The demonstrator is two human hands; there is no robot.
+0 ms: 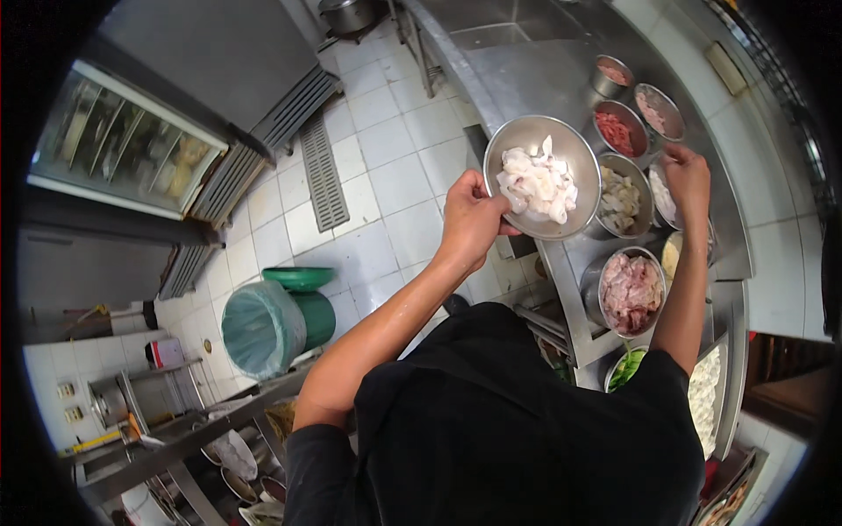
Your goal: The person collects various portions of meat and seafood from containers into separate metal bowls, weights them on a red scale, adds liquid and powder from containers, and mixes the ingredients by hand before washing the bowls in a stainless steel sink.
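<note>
My left hand (474,219) is closed on the rim of a round steel bowl (584,162), thumb over the edge. The bowl is tilted toward me and holds pale white pieces (539,186) that look like cut squid. My right hand (689,180) reaches over the steel counter with curled fingers, beside the rim of a metal container of white food (662,195). What those fingers grip, if anything, is hidden. Next to the bowl stands a container of greyish pieces (619,200), and nearer me a larger one of pinkish raw meat (631,294).
Farther along the counter (535,74) are containers of red strips (614,131) and pink meat (653,110). Green vegetables (626,370) sit in a container close to my body. On the tiled floor at left stands a lined green bin (263,329), near a glass-door fridge (123,145).
</note>
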